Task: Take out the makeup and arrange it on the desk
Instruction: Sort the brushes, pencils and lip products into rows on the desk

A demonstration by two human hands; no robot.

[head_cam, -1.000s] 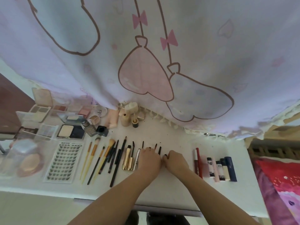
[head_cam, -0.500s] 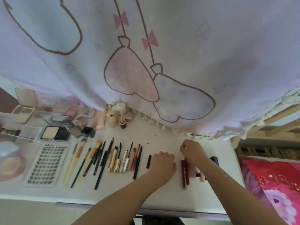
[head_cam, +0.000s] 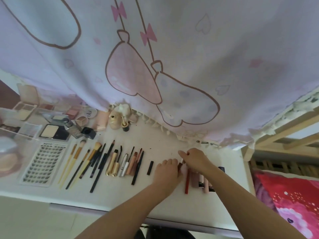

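Observation:
Makeup lies in rows on the white desk (head_cam: 165, 145). My right hand (head_cam: 196, 160) pinches the upper end of a slim brown-and-white lip tube (head_cam: 180, 165), just left of a red lip pencil (head_cam: 186, 181) and several pink lip tubes (head_cam: 196, 180). My left hand (head_cam: 166, 172) rests on the desk with its fingers stretched forward, its fingertips right beside that slim tube. A short black stick (head_cam: 150, 167) lies alone to the left. Further left are mascaras (head_cam: 119, 163) and brushes (head_cam: 79, 161). My right arm hides part of the lip tube row.
A lash tray (head_cam: 44, 163), a compact (head_cam: 53, 134), open palettes (head_cam: 24, 109) and a round powder jar (head_cam: 7, 156) fill the desk's left. Small bottles (head_cam: 114, 120) stand at the back under a lilac curtain (head_cam: 172, 57). A wooden bed frame (head_cam: 284, 133) with red bedding (head_cam: 293, 204) stands right.
Both hands have left the pencils in the middle and moved right to the lip tube row. My right hand now pinches a slim tube there, and my left hand has settled beside it.

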